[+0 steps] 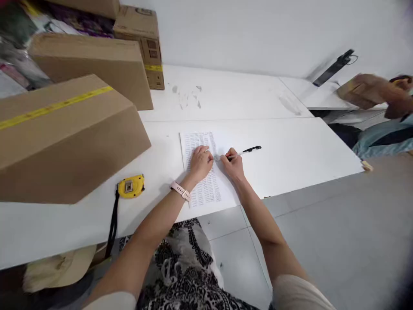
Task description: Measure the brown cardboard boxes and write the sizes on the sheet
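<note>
A printed sheet of paper (206, 189) lies on the white table (290, 150) near its front edge. My left hand (200, 162) rests flat on the sheet with fingers spread, a pale watch on its wrist. Just to its right, my right hand (232, 164) is closed around a white pen with a black cap (245, 151), whose tip touches the paper.
Large cardboard boxes with yellow tape (61, 133) crowd the table's left side, more boxes (142, 43) behind. A yellow tape measure (130, 186) with a black strap lies by the front edge. At far right another person's hand holds a small brown box (363, 90).
</note>
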Available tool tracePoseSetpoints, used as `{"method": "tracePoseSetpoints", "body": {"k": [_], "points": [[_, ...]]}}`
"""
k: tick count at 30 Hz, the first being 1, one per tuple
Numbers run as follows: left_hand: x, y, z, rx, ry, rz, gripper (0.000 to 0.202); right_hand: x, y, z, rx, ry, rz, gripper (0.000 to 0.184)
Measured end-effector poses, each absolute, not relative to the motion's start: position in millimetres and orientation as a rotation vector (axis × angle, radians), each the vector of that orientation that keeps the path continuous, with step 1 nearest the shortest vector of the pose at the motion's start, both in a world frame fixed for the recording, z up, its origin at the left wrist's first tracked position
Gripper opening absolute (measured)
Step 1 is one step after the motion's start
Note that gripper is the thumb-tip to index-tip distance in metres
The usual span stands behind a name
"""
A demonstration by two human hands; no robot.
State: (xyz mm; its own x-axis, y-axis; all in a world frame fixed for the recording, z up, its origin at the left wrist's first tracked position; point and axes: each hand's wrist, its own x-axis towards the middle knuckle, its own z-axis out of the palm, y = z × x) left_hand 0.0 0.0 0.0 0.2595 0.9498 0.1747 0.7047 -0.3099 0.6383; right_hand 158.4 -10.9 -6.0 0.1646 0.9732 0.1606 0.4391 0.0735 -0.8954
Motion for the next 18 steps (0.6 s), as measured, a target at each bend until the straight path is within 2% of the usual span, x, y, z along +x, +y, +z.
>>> {"method": "tracePoseSetpoints", "body": {"k": [18], "points": [[0.7, -5.3, 7.0, 2.076, 1.503, 0.792, 0.015, 157.7, -12.9, -1.3, -1.494, -1.39, 0.758, 0.024]]}}
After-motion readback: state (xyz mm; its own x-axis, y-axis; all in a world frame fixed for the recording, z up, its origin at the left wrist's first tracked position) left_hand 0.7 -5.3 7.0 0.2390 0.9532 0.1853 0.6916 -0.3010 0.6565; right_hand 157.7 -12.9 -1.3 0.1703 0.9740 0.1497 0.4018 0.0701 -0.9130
